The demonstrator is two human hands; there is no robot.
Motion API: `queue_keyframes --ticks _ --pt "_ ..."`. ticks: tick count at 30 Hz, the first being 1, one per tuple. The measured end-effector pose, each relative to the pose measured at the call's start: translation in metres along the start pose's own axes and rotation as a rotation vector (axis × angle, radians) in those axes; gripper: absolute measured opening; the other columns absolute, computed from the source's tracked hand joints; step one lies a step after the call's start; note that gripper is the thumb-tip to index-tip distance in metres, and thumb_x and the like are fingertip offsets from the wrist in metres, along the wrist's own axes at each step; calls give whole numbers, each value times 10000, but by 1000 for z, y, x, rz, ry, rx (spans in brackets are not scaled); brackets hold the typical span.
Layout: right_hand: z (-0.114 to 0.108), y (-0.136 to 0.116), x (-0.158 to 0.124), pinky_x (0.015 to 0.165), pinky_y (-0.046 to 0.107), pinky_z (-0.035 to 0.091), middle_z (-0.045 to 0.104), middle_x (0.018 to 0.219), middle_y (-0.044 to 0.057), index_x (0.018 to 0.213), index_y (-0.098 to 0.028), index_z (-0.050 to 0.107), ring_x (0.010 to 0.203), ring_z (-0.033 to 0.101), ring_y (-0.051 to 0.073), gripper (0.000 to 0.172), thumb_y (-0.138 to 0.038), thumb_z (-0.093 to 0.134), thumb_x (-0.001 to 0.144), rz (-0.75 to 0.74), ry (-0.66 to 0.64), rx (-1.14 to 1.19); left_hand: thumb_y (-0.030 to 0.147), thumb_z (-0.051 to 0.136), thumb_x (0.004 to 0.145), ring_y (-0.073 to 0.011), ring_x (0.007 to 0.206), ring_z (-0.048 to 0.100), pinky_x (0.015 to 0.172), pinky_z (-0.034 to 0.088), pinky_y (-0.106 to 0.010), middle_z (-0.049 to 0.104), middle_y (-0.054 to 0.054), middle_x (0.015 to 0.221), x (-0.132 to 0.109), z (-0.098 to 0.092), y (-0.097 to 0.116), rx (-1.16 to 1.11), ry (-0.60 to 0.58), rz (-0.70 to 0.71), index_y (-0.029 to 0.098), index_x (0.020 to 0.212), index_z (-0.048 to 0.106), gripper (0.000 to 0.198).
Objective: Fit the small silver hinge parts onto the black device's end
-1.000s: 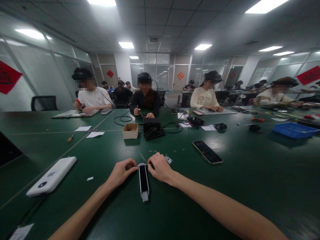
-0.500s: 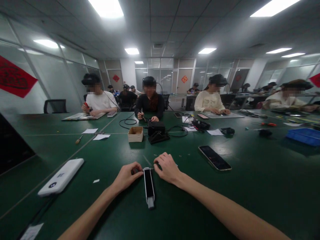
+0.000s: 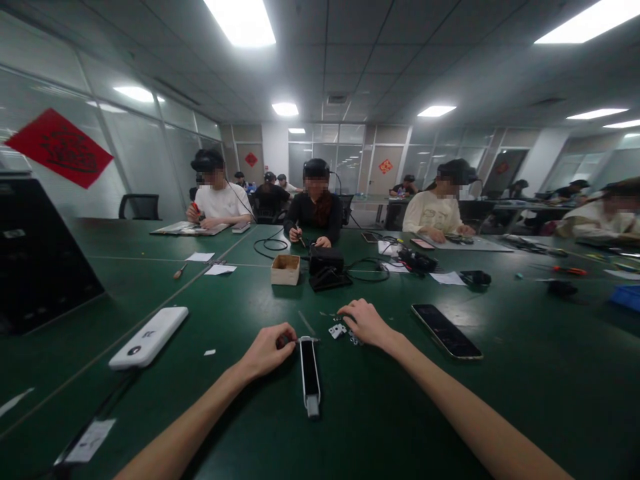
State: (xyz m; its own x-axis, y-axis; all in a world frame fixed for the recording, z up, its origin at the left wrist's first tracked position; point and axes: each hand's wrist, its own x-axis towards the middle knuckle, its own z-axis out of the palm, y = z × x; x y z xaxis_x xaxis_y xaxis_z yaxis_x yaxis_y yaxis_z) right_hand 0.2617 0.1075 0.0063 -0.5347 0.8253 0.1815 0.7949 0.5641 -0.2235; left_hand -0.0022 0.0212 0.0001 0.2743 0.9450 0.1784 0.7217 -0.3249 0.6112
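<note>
green tabletop [image 3: 240, 433]: left fingers [image 3: 285, 328] curl by slim device [image 3: 311, 373], grip unclear; right fingers [image 3: 354, 309] spread beside metallic pieces [image 3: 338, 331].

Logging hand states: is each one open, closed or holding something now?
Left hand: curled beside the slim device; any hold unclear.
Right hand: fingers bent at small metal parts; any hold unclear.
</note>
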Motion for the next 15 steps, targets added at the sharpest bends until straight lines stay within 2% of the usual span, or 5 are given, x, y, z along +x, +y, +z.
queue_keyframes --ticks 4,11,15 --pt "1 -5 3 804 337 372 623 1038 78 1071 -241 667 966 507 221 285 -302 440 909 -6 -38 -16 298 499 814 -159 723 579 636 453 -247 645 -26 849 -1 -1 1 -2 -2 0 165 897 627 203" --pt "-4 -8 5 789 325 378 643 947 89 921 -188 695 936 527 225 251 -343 505 868 56 -50 -75 251 507 793 -153 701 575 640 445 -245 645 -20 809 -1 1 0 2 21 16 164 856 623 159" --pt "-3 -12 10 809 324 381 641 999 81 981 -204 678 965 529 215 229 -310 502 880 23 -16 -49 266 504 799 -155 704 578 631 449 -242 647 -26 823 -1 -1 4 -7 6 -11 161 872 621 174"
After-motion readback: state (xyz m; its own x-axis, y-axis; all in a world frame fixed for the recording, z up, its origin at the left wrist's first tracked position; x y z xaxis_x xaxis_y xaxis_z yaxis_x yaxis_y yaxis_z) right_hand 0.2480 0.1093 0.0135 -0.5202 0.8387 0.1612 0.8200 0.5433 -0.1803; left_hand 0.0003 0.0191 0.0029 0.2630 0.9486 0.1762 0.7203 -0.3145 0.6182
